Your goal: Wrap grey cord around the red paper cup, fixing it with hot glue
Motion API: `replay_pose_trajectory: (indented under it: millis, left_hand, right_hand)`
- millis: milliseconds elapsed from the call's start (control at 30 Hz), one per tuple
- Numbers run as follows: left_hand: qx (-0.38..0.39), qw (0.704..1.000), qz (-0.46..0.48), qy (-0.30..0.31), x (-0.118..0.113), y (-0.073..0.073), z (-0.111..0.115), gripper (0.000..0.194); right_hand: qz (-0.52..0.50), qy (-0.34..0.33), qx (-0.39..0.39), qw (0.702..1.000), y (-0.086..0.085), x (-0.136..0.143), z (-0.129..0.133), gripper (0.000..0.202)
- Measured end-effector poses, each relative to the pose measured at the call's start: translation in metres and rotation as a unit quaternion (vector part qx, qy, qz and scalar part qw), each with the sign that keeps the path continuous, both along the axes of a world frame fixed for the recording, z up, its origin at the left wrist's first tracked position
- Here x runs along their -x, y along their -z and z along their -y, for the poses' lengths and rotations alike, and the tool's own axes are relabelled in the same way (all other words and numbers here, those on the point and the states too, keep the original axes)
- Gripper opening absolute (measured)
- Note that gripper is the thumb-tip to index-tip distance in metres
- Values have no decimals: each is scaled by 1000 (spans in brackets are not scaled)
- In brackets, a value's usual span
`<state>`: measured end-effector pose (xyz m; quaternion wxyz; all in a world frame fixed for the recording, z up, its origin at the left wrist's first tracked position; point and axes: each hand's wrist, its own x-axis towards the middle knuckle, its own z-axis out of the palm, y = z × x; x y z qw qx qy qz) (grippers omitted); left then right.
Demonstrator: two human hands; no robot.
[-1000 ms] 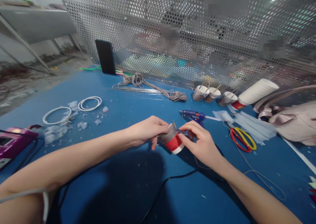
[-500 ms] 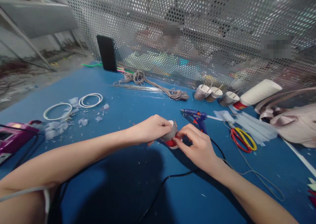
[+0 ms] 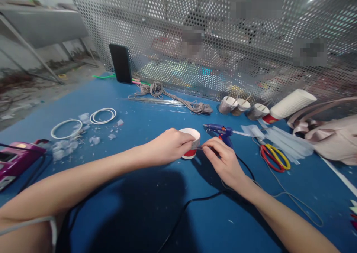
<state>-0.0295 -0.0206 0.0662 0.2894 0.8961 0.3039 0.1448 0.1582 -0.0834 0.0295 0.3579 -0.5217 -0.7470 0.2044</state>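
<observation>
My left hand (image 3: 174, 147) is closed on a paper cup (image 3: 190, 153), its fingers covering the cup's left side. Grey cord wraps the cup's upper wall, and a red band with a white edge shows below. The white inside faces up toward me. My right hand (image 3: 223, 160) pinches a grey cord (image 3: 199, 149) just right of the cup, and the cord runs taut between the two. From the right hand the cord trails off across the table to the right. A blue glue gun (image 3: 220, 129) lies just behind the right hand.
Scissors (image 3: 275, 157), clear glue sticks (image 3: 288, 143) and a fabric bag (image 3: 334, 138) lie right. Cord-wrapped cups (image 3: 256, 112) and stacked paper cups (image 3: 292, 103) stand behind. White rings (image 3: 67, 128), a purple device (image 3: 21, 162), a phone (image 3: 120, 63) and cord bundles (image 3: 156, 89) lie left and back.
The cup has turned from tipped over to more upright, so its open mouth shows. My right hand has drawn slightly away from the cup, with the cord stretched between.
</observation>
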Motion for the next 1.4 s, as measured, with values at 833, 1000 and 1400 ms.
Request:
replay_pose_trajectory:
  millis: [833,1000,1400]
  left_hand:
    - [-73,997,-8,3,20,-13,-5,30]
    - [-137,990,-24,37,32,-6,1,26]
    - [-283,951,-98,71,32,14,9,24]
  right_hand:
    - [41,45,113,992,17,-21,28,21]
    - [69,45,55,995,22,-29,42,20]
    - [86,74,-124,986,49,-42,50,20]
